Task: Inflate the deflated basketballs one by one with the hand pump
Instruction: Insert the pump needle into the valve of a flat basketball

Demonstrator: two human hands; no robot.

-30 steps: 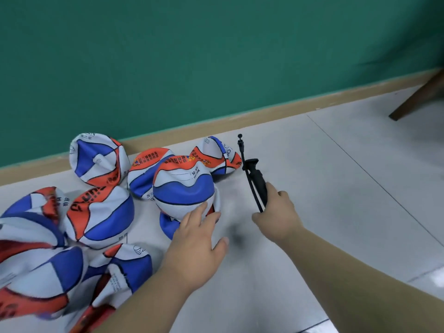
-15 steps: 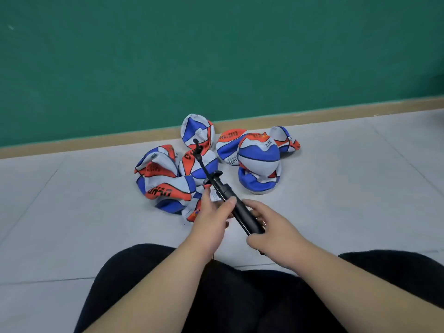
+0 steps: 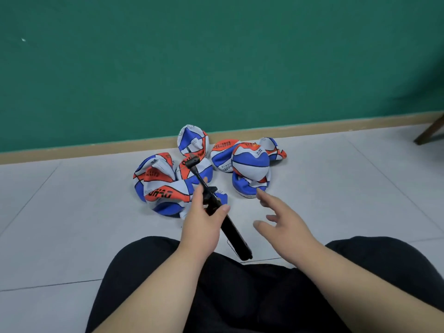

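While gripping the hand pump round its middle with the left hand, holds the right hand just right of the pump, fingers spread, empty. Slants the pump's handle end toward deflated basketballs heaped on the floor just beyond the pump.

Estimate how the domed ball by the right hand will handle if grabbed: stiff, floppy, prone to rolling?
Probably floppy: the domed ball is round on top but folded underneath, so gripping would likely dent it. Unlikely to roll, since that crumpled base sits flat.
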